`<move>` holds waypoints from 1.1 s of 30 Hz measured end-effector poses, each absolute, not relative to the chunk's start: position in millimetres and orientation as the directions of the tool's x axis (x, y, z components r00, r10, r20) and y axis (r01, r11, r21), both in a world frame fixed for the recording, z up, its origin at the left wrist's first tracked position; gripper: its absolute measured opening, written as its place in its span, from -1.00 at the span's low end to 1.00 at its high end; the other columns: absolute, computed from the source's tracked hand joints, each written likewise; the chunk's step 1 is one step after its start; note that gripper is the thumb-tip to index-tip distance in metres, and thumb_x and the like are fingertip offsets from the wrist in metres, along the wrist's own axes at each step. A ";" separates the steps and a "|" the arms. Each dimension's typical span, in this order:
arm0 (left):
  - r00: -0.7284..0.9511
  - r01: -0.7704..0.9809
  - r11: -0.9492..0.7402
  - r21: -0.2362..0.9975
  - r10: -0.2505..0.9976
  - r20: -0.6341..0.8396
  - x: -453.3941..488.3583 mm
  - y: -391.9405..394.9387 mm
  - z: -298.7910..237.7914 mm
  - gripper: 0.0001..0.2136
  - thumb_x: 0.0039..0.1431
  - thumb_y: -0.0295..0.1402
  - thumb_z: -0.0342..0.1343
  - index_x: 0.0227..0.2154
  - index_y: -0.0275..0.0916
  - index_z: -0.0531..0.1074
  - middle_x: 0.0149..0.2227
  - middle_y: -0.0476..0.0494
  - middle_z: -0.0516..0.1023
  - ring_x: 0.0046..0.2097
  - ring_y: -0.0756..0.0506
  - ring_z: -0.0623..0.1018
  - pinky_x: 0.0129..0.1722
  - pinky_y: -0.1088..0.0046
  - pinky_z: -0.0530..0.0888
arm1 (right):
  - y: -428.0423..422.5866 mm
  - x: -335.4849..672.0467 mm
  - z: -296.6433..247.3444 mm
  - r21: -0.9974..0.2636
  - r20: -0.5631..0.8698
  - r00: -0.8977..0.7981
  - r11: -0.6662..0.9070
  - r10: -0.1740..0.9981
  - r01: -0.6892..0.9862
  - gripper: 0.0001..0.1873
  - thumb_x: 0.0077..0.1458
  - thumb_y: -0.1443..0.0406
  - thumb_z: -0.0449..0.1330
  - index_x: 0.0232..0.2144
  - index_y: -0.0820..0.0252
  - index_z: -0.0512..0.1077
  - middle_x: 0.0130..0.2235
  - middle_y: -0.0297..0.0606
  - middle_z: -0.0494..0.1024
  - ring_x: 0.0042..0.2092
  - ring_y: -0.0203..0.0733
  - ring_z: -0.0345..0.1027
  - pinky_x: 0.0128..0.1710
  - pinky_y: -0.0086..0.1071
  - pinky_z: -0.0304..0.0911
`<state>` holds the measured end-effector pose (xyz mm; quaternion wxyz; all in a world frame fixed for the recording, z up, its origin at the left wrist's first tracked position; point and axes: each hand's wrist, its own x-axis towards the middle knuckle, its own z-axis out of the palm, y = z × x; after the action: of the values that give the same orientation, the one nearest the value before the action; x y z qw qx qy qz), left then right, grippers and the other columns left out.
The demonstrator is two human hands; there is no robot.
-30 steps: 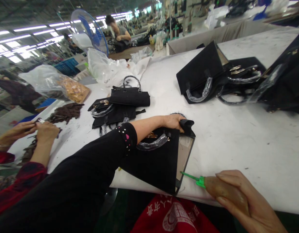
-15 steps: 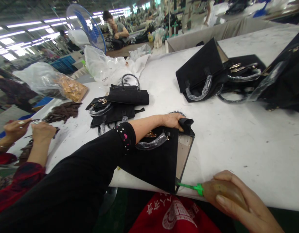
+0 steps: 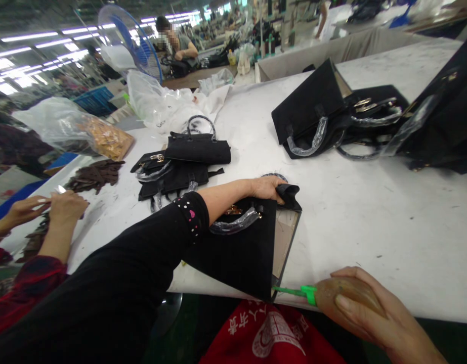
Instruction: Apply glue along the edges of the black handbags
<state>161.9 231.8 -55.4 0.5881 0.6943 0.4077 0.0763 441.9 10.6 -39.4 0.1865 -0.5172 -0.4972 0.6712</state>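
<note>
A black handbag (image 3: 241, 258) lies at the table's front edge, its open side panel turned to the right and showing a beige inside. My left hand (image 3: 269, 188) is closed on the bag's far end, gripping a folded black flap (image 3: 290, 196). Clear plastic wraps the bag's handle (image 3: 237, 223). In my right hand (image 3: 373, 308) is a brown squeeze bottle (image 3: 345, 298) with a green nozzle (image 3: 294, 290). The nozzle's tip is at the near corner of the bag's side; whether it touches is too small to tell.
Several black handbags (image 3: 199, 149) are stacked behind my left arm, and more black bags (image 3: 312, 108) lie at the right. On the left, a co-worker's hands (image 3: 68, 207) work near dark brown strips (image 3: 94, 174). Plastic bags (image 3: 157, 101) and a blue fan (image 3: 142, 48) stand beyond.
The view has shifted slightly. My hands keep their holds on the bag and the bottle, with the nozzle still at the bag's near corner. The co-worker's hands have moved a little.
</note>
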 end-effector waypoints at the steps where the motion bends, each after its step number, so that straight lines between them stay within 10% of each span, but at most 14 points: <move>1: 0.655 0.475 0.025 0.879 0.658 -0.373 162.1 231.8 -53.1 -0.84 -0.23 -0.54 0.26 -0.46 -0.32 0.51 -0.49 0.07 0.50 -0.39 0.01 0.46 -0.30 0.49 0.39 | 11.2 440.5 -37.1 -0.856 -0.517 -0.378 -0.448 0.769 0.259 -0.61 0.16 -0.07 0.15 -0.17 0.07 0.41 -0.26 -0.27 0.58 -0.21 -0.01 0.45 -0.28 -0.31 0.35; 11: 0.656 0.480 -0.059 0.875 0.687 -0.313 145.2 231.1 36.1 -0.82 -0.20 -0.52 0.26 -0.43 -0.32 0.50 -0.45 0.04 0.52 -0.37 -0.01 0.47 -0.26 0.44 0.39 | 18.3 432.9 -33.4 -0.887 -0.434 -0.328 -0.335 0.839 0.317 -0.63 0.16 -0.07 0.12 -0.17 0.02 0.33 -0.33 -0.36 0.51 -0.28 -0.06 0.38 -0.30 -0.30 0.23; 19: 0.719 0.562 -0.474 0.678 0.686 -0.116 149.0 191.9 134.2 -0.91 -0.04 -0.53 0.15 -0.42 -0.31 0.49 -0.45 0.07 0.46 -0.34 0.01 0.45 -0.31 0.53 0.34 | 54.4 434.2 -52.2 -0.827 -0.072 -0.248 0.081 0.966 0.557 -0.64 0.21 -0.03 0.12 -0.06 -0.03 0.23 -0.09 -0.30 0.43 -0.11 -0.06 0.39 -0.12 -0.22 0.25; 24: 0.742 0.583 -0.655 0.480 0.670 0.013 158.4 148.1 128.8 -0.88 -0.03 -0.63 0.06 -0.53 -0.30 0.39 -0.42 0.01 0.39 -0.35 0.03 0.38 -0.36 0.54 0.30 | 71.7 433.4 -56.7 -0.840 -0.035 -0.238 0.101 0.971 0.534 -0.64 0.21 -0.04 0.12 -0.07 -0.02 0.23 -0.09 -0.29 0.43 -0.10 -0.03 0.38 -0.10 -0.18 0.25; 33: 0.630 0.580 -0.579 0.573 0.765 0.136 143.1 129.7 108.2 -0.88 0.04 -0.62 0.07 -0.47 -0.30 0.43 -0.39 -0.03 0.43 -0.32 0.01 0.42 -0.33 0.51 0.35 | 77.3 438.9 -52.4 -0.902 -0.082 -0.256 0.037 0.963 0.429 -0.65 0.20 -0.05 0.14 -0.10 -0.04 0.24 -0.19 -0.33 0.47 -0.17 -0.04 0.40 -0.17 -0.19 0.26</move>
<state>143.1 129.7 108.2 0.2460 0.8685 0.3871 0.1880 438.9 77.3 -52.4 0.2992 -0.5316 -0.6548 0.4462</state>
